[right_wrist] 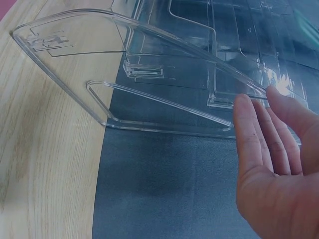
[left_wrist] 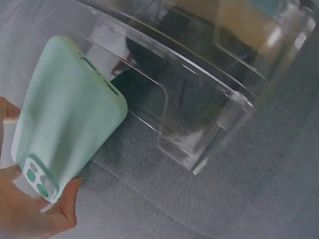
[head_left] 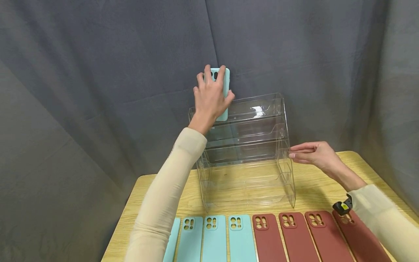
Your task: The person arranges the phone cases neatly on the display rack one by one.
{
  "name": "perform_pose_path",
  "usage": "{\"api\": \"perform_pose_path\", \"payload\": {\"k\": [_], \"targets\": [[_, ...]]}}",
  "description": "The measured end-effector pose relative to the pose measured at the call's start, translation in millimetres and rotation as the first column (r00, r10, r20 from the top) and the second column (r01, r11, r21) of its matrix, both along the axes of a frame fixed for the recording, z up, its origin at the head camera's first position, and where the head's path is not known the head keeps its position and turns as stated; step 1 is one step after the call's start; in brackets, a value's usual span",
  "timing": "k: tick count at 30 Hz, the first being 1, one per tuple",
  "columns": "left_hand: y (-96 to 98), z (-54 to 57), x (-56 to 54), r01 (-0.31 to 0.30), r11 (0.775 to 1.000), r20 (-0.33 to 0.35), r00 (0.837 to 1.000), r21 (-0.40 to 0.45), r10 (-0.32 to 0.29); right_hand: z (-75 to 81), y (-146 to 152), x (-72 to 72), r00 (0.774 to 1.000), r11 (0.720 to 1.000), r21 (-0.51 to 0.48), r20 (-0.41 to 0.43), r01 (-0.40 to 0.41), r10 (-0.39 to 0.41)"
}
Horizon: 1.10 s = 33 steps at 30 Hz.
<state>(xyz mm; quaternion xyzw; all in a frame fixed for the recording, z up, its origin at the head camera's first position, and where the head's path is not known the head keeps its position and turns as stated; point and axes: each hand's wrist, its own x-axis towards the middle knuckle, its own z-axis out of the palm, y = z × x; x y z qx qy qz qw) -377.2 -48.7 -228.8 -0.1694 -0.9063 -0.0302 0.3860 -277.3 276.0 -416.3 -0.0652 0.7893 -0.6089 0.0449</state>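
My left hand (head_left: 209, 98) holds a mint-green phone case (head_left: 226, 85) by its camera end, fingers and thumb along its edges. The case is upright at the top tier of a clear acrylic display rack (head_left: 276, 118), near its left end. In the left wrist view the phone case (left_wrist: 70, 99) shows its back, with the far end beside the rack; contact with the shelf cannot be told. My right hand (head_left: 315, 154) touches the right side of the rack with nearly straight fingertips. In the right wrist view, the thumb and fingers of the right hand (right_wrist: 274, 174) meet the side panel's edge.
The rack's tiers stand on a wooden table (head_left: 150, 193). Along the front lie several mint-green phone cases (head_left: 214, 240) at left and several dark red phone cases (head_left: 270, 242) at right. A grey curtain (head_left: 131, 72) hangs behind and around the table.
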Motion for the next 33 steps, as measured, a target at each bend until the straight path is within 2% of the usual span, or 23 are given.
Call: {"api": "perform_pose_path", "payload": {"k": [5, 12, 23, 33], "targets": [[14.5, 9.2, -10.0, -0.029, 0.998, 0.046, 0.999, 0.062, 0.026, -0.9, 1.2, 1.1, 1.000, 1.000, 0.008, 0.000, 0.005, -0.005], [37.8, 16.9, -17.6, -0.054, 0.992, 0.058, 0.997, 0.111, 0.048, -0.3, 3.1, 2.4, 1.000, 0.999, 0.042, -0.014, 0.013, -0.012], [63.9, 3.4, -24.9, -0.093, 0.977, -0.039, 0.994, 0.193, 0.102, 0.9, 0.4, 3.6, 1.000, 0.999, 0.039, -0.013, 0.009, -0.008], [76.8, -11.9, -25.8, -0.111, 0.977, -0.007, 0.993, 0.182, 0.114, 0.1, -5.4, 4.0, 1.000, 0.999, 0.034, -0.018, 0.010, -0.009]]}}
